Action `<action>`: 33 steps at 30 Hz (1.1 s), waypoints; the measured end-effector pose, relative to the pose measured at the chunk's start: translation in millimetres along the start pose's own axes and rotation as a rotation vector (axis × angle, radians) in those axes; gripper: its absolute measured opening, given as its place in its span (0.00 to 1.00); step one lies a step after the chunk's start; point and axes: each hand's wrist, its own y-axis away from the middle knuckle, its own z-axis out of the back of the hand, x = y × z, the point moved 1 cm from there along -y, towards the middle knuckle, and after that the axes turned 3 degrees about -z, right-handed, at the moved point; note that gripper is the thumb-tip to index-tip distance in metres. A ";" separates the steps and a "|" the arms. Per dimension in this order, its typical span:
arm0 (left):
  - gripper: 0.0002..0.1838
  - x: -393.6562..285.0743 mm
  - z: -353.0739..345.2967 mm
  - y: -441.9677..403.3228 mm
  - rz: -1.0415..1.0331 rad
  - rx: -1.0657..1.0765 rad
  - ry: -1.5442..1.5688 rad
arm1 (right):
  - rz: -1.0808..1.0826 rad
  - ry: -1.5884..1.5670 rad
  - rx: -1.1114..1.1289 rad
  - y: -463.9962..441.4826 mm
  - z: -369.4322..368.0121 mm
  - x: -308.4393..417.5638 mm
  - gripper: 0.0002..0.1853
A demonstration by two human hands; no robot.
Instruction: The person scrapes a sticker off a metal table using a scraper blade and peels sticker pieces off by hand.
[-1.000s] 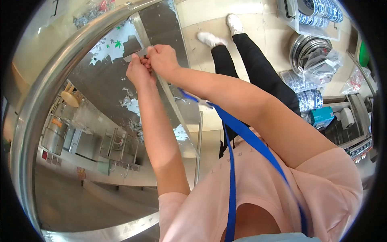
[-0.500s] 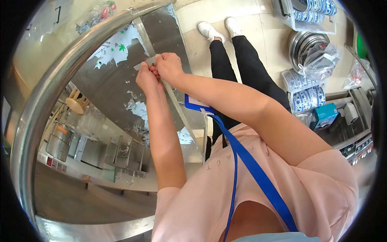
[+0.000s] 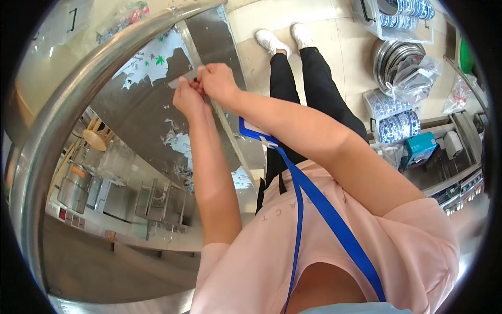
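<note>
Curved steel railing (image 3: 32,136) swept around the left side of a tiled workroom, with a round wooden stool (image 3: 95,139) beyond it at lower left. Farther right, a dark, scuffed panel (image 3: 149,102) bore a ragged sheet of white film printed with green leaves (image 3: 152,58), and torn pale scraps (image 3: 180,142) lay lower down its face.

At the panel, a thin, flat metallic strip (image 3: 181,80) ran slantwise, its exposed end pointing left and slightly downward in the view, just below the leaf-printed film. The person's left hand (image 3: 189,99) was nearer that exposed end, its thumb and fingers pinched at the strip's lower edge. Beside it on the right, the right hand (image 3: 218,82) clasped the strip's other end with curled fingers, hiding that end from view. Whether the strip touched the panel could not be told.

A light-colored bar (image 3: 227,125) crossed the panel just beneath the hands. A blue lanyard (image 3: 334,225) hung over the person's pink shirt (image 3: 256,240). White shoes (image 3: 268,42) rested on the tile, while nested steel basins (image 3: 383,65), blue-and-white patterned bowls (image 3: 398,127) and a teal box (image 3: 420,149) stood at far right.
</note>
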 end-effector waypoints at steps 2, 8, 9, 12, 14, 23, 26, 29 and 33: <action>0.15 -8.8 -4.0 -3.5 0.007 0.043 -0.026 | -0.015 -0.080 0.001 -3.6 -1.2 5.2 0.16; 0.14 0.0 7.9 -3.2 0.065 0.011 -0.016 | -0.021 -0.003 -0.031 2.6 -6.7 -8.3 0.16; 0.14 0.9 12.0 -3.3 0.064 -0.001 -0.019 | -0.006 0.026 -0.020 3.4 -8.9 -10.9 0.16; 0.14 -0.9 4.2 -15.4 0.048 0.002 0.033 | 0.014 0.093 -0.011 -2.4 -9.5 -4.3 0.16; 0.14 -4.7 9.9 -12.1 0.069 0.013 0.032 | -0.011 0.062 -0.039 3.8 -11.0 6.9 0.16; 0.11 3.6 14.2 -20.7 0.085 0.008 0.105 | -0.053 0.206 -0.131 2.6 -20.1 10.3 0.17; 0.10 -3.0 8.3 -27.2 0.089 0.002 0.124 | -0.063 0.219 -0.168 -2.2 -24.0 17.9 0.17; 0.10 -7.2 0.8 -33.2 0.086 0.003 0.160 | -0.012 0.258 -0.239 -5.4 -24.4 28.4 0.16; 0.11 -11.8 -5.6 -40.8 0.092 0.013 0.131 | -0.003 0.218 -0.225 -8.4 -21.7 44.2 0.17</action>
